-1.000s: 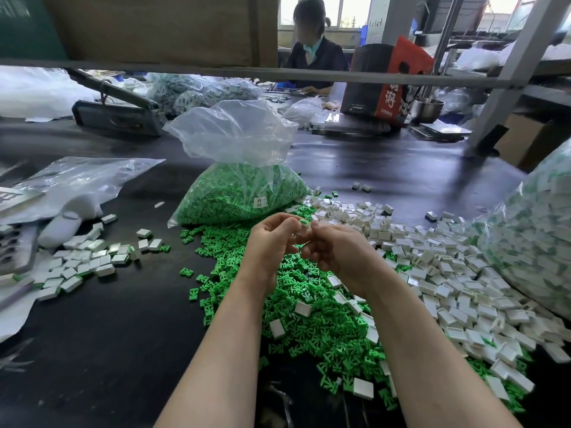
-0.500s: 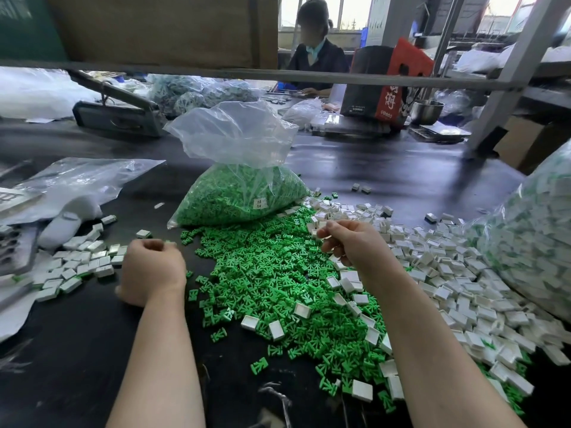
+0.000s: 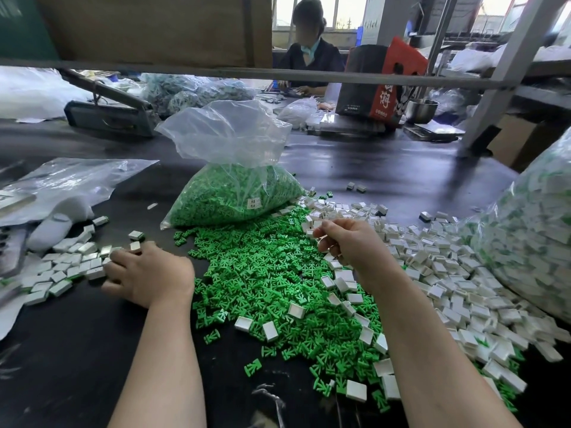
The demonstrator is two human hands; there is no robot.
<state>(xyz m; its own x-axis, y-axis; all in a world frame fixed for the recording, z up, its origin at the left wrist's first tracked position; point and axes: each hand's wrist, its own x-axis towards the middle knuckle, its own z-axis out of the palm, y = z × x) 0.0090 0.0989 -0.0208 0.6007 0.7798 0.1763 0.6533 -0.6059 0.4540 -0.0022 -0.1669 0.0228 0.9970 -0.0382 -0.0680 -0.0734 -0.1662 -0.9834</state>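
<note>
The fingers of the left hand are laid nearly straight and a little spread, palm down, and nothing is gripped by them. Their tips are pressed on the edge of the flat pile of assembled white-and-green plastic pieces at the left of the black table. The fingers of the right hand are curled, with thumb and forefinger brought close together over the heap of small white rectangular plastic shells. Whether a shell is already pinched there cannot be told, because the tips are seen against other white pieces.

The two hands are no longer held together above the heap of small green plastic inserts, where something was being joined between the fingertips one second ago. The left hand, which half a second ago was a closed fist just beside the left pile, is now opened out on that pile. The right hand is kept near the same place, at the border of green and white.

From this it is judged that one finished piece is now put down with the others and that a new round is begun. A fresh shell is being sought by the right hand, and a green insert is needed next.

Behind the green heap and touching it, a clear plastic bag half filled with green inserts is standing. A large clear bag of white pieces is lying at the right edge.
</note>
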